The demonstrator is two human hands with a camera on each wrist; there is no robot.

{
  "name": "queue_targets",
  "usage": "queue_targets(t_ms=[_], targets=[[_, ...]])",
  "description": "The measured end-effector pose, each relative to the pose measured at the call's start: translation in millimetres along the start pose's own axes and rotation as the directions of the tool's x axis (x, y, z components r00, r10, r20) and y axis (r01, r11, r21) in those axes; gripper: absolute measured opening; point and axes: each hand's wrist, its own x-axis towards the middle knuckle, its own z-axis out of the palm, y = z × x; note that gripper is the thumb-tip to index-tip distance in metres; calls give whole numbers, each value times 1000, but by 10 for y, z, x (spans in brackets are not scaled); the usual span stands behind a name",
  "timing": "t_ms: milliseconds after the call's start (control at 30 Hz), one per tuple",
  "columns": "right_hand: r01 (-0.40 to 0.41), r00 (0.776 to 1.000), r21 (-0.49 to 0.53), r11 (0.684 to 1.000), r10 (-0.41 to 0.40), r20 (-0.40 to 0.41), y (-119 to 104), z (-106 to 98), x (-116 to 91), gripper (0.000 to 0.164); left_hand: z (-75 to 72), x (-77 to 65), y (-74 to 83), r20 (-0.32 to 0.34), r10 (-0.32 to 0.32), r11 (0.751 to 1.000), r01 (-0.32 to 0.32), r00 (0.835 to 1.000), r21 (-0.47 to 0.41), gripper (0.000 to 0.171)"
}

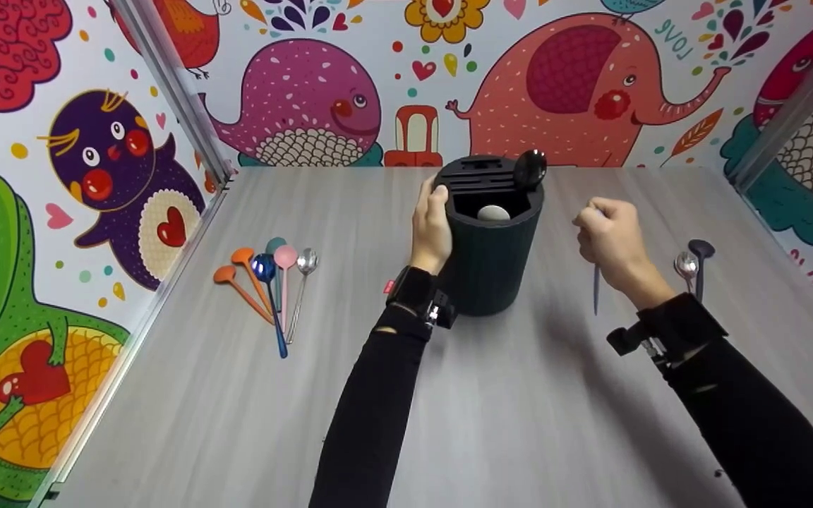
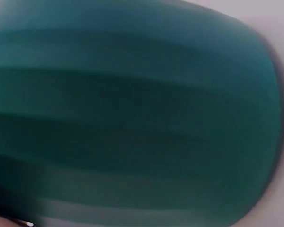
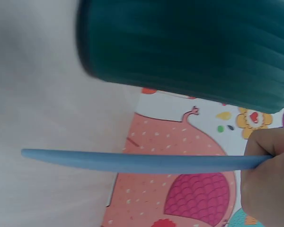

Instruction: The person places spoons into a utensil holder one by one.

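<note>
A dark green utensil holder [image 1: 488,268] with a black slotted top stands before me, its ribbed wall [image 2: 142,109] filling the left wrist view. My left hand [image 1: 432,229] grips its left side near the rim. From the top's right side rises a glossy black spoon bowl [image 1: 532,168]; a pale rounded piece [image 1: 493,213] shows in the front opening. To the right of the holder, my right hand [image 1: 612,236] is closed in a fist around a slender blue-grey utensil handle [image 3: 142,161]. The handle points down with its tapered end free, and the utensil's other end is hidden by the fist.
On the left of the table [image 1: 188,416] lies a fanned group of spoons, among them an orange spoon [image 1: 237,282], a blue spoon [image 1: 269,296] and a pink spoon [image 1: 285,275]. A metal spoon [image 1: 687,264] and a dark spoon [image 1: 701,257] lie at right. Printed panels [image 1: 406,77] border the table.
</note>
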Motion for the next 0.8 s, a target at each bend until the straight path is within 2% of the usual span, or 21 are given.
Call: queue_targets(t_ms=[267, 600, 800], targets=[[84, 996, 139, 987, -82, -20, -260, 115, 63, 40, -8, 7, -6, 3, -5, 1000, 5, 1000, 5, 56], [160, 987, 205, 966, -160, -18, -442, 297, 111, 39, -24, 7, 7, -11, -3, 1000, 3, 1000, -24, 53], [217, 976, 255, 942, -218, -27, -616, 384, 139, 39, -2, 4, 3, -12, 4, 999, -4, 1000, -36, 54]])
